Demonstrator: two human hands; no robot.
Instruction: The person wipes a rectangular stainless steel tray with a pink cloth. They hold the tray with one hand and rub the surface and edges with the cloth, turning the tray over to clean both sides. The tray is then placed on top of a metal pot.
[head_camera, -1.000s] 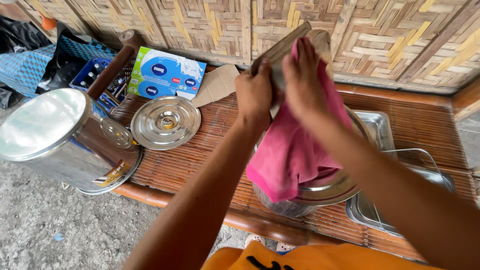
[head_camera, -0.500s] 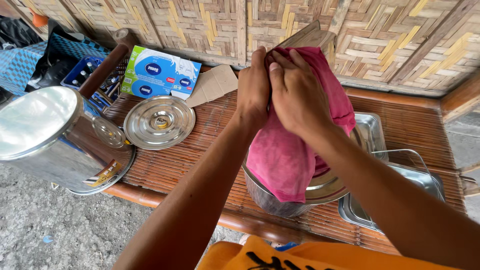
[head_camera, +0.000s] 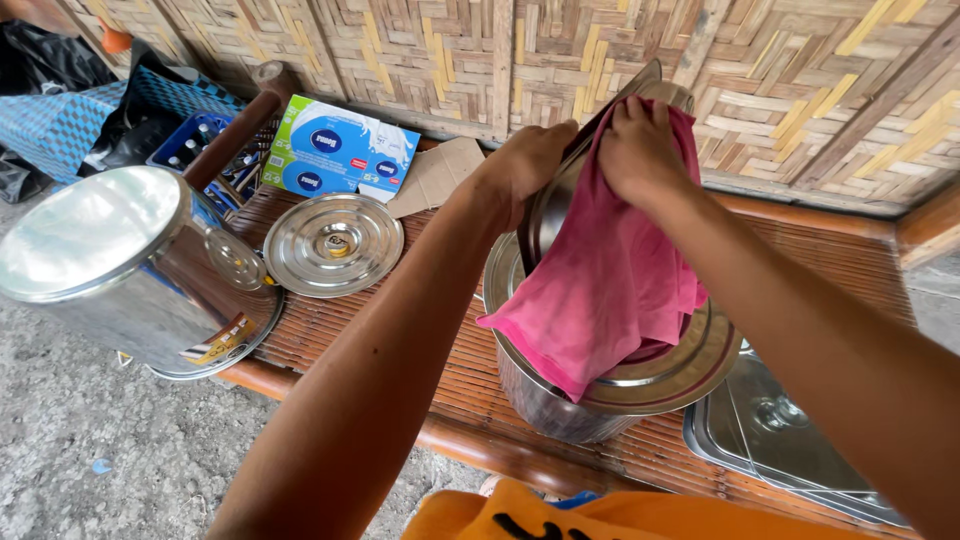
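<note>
In the upper middle of the frame, the left hand (head_camera: 525, 165) gripped the edge of a flat steel tray (head_camera: 556, 205) that stood nearly on edge, its long axis running from the lower left up to the upper right, where its top corner pointed at the woven bamboo wall (head_camera: 420, 50). The right hand (head_camera: 640, 150) was closed on a pink cloth (head_camera: 610, 290) and pressed it against the tray's upper face; the cloth hung down over a round steel lid (head_camera: 690, 365) that sat tilted on a steel pot (head_camera: 560, 410) in the centre right.

A rectangular green, white and blue carton (head_camera: 340, 148) lay flat in the upper left against the wall, with dark blue oval labels on its face. A brown cardboard piece (head_camera: 435, 172) lay just beside it. A large steel container (head_camera: 110, 265) lay on its side at the left, a striped label near its rim. A second round lid (head_camera: 333, 245) rested on the slatted bench (head_camera: 430, 330). A rectangular steel pan (head_camera: 790, 440) sat at the lower right.
</note>
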